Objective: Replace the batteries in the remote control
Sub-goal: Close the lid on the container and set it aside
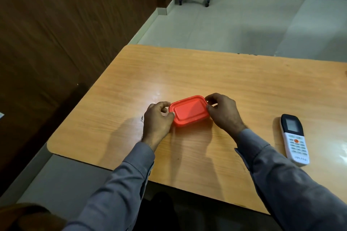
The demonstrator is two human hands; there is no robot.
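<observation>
Head view shows my left hand (157, 119) and my right hand (223, 111) clamped on the two short ends of the small orange-red rectangular plastic box with its snap-on lid (188, 112), sitting just below the middle of the frame on the light wooden table (234, 80). My white handheld remote control with its dark screen (294, 139) lies face up at the lower right, well apart from both hands. If that lid pops free suddenly under my thumbs, I reckon the light box could jump or tip and scatter whatever is inside toward the table's near edge, and I cannot tell what it holds
</observation>
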